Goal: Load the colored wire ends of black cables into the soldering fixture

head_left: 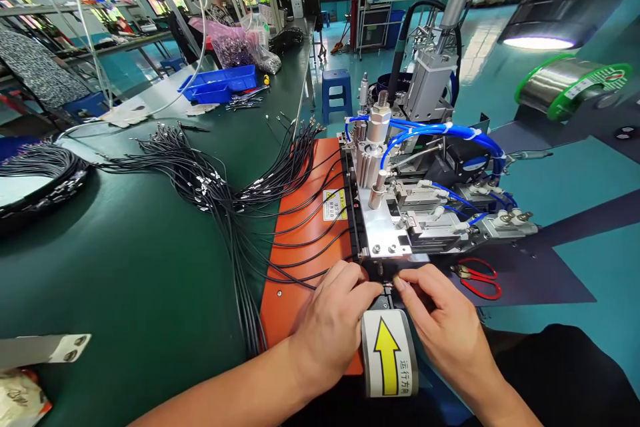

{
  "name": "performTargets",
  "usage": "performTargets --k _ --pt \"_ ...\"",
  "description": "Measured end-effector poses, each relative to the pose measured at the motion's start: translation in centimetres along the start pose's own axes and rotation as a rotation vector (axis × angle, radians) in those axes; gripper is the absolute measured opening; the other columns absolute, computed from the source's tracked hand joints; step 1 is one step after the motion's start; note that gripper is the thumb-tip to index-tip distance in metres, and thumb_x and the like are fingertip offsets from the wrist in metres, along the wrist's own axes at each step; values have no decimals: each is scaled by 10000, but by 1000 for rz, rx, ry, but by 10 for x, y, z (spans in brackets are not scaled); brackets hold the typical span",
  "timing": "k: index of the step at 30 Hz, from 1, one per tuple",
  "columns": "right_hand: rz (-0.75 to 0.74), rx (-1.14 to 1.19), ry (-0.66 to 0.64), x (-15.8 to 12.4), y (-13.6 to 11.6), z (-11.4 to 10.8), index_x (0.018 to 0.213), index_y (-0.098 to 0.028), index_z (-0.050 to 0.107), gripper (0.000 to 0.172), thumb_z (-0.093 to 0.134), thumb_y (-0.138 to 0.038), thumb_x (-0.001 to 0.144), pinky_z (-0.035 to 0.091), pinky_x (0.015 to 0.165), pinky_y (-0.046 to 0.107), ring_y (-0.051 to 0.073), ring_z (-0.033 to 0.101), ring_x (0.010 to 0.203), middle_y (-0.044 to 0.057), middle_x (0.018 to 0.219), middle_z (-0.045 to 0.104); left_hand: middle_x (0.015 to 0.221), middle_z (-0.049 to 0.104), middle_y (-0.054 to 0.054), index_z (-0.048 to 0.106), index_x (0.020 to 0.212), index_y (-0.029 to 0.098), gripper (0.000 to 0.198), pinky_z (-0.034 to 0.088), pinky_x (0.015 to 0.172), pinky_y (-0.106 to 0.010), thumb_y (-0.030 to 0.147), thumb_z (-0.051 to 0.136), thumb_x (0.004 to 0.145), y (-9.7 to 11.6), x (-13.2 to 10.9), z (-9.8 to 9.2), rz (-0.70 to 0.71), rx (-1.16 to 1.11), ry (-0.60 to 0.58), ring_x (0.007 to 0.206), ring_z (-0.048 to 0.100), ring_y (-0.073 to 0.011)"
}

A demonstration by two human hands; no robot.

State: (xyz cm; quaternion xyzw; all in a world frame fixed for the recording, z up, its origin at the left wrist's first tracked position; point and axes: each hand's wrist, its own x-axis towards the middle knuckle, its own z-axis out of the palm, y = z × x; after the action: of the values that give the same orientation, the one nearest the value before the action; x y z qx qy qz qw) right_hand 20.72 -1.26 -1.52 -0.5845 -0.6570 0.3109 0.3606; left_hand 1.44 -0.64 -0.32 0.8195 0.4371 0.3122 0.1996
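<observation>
My left hand point(333, 317) rests over the orange machine base point(287, 260), fingers bent and closed at the feed track. A thin black cable point(293, 278) runs into its grip from the left. My right hand point(445, 323) faces it from the other side, thumb and forefinger pinched at a tiny metal piece point(388, 289), too small to name. Both sets of fingertips are just in front of the metal pneumatic press point(380, 213). Below them sits a guard with a yellow arrow point(388, 357). Several black cables lie across the base, their ends along the machine's edge.
A large bundle of black cables point(200, 177) spreads over the green table point(150, 293). Red-handled scissors point(477, 278) lie right of my right hand. Blue trays point(225, 82) stand farther back. A solder wire spool point(573, 85) is at right. Another person point(220, 3) sits in the background.
</observation>
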Motion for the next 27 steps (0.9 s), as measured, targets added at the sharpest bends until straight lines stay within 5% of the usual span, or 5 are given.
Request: performTargets --k 14,22,27 --pt "337 114 -138 5 0 1 845 -195 644 404 481 -538 985 392 567 258 153 480 623 -1 691 546 829 562 -50 677 954 149 145 393 691 -375 131 534 970 3 -2 -11 -13 232 -87 780 466 -225" --pt "421 324 -153 5 -3 5 802 -165 658 466 496 -571 964 434 540 235 143 505 605 19 699 599 840 579 -55 690 946 151 190 429 722 -391 121 505 981 4 0 -22 -36 243 -113 799 499 -226" --pt "458 401 -143 5 -3 5 795 -158 667 453 541 -568 941 383 481 223 125 449 557 9 666 565 867 584 -64 693 972 165 220 494 714 -396 113 479 976 7 1 -31 -90 269 -227 816 553 -235"
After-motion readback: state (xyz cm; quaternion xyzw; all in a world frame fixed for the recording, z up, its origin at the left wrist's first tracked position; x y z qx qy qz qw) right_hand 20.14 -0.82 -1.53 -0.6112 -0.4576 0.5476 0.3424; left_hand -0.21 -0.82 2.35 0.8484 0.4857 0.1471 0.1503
